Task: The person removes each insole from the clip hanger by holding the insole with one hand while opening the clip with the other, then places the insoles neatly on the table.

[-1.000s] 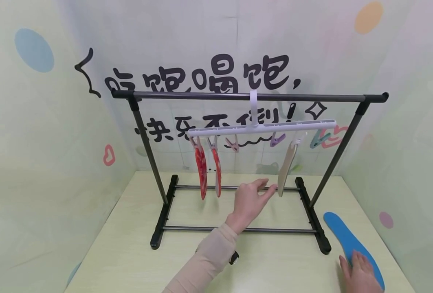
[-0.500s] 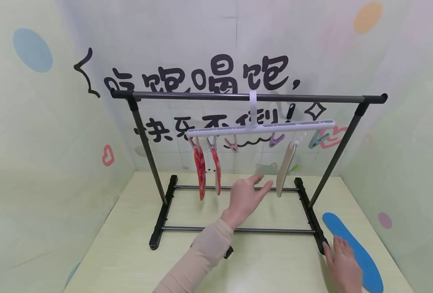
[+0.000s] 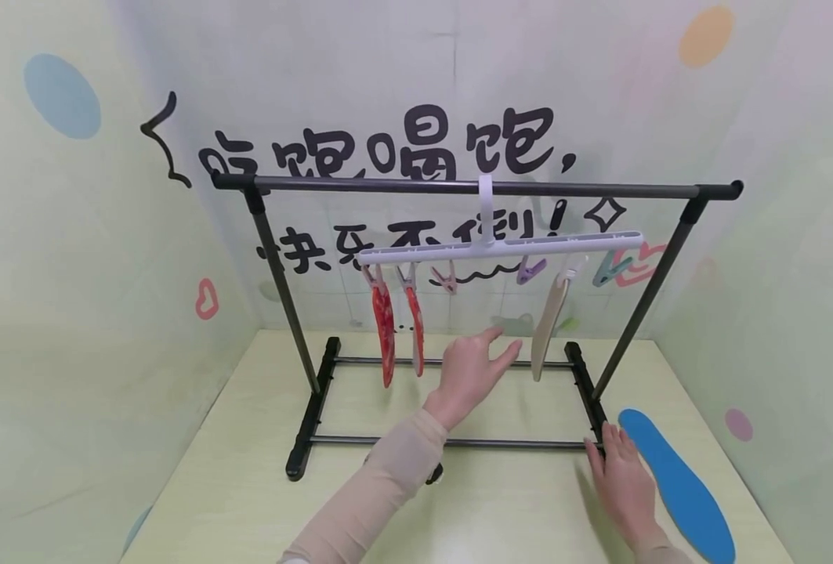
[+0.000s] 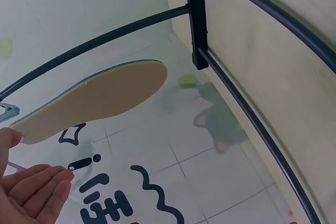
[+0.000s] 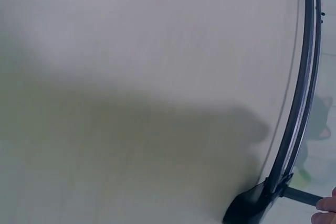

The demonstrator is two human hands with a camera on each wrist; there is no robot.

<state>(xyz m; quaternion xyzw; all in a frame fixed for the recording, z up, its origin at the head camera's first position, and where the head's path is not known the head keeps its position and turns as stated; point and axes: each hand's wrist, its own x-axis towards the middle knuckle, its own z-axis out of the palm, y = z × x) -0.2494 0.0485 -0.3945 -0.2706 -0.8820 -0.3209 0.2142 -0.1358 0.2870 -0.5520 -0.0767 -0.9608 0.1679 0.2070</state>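
Note:
A beige insole (image 3: 549, 330) hangs from a clip near the right part of the white hanger (image 3: 501, 248). My left hand (image 3: 469, 370) is just left of it, with thumb and fingers spread and a small gap to the insole in the head view. The left wrist view shows the insole's flat beige face (image 4: 105, 100) and a thin blue edge. My right hand (image 3: 626, 482) lies with straight fingers over the rack's right foot; whether it touches is unclear. To its right, a blue insole (image 3: 680, 486) lies flat on the table.
The black rack (image 3: 388, 185) carries the hanger on its top bar. Two red patterned insoles (image 3: 384, 337) hang on the left. Pink (image 3: 447, 277), purple (image 3: 531, 270) and teal (image 3: 611, 269) clips hang without anything in them. Lettered cloth walls surround the table (image 3: 211, 470).
My left hand has drawn back slightly leftward from the beige insole. My right hand has left the blue insole and moved left and forward to the rack's right foot.

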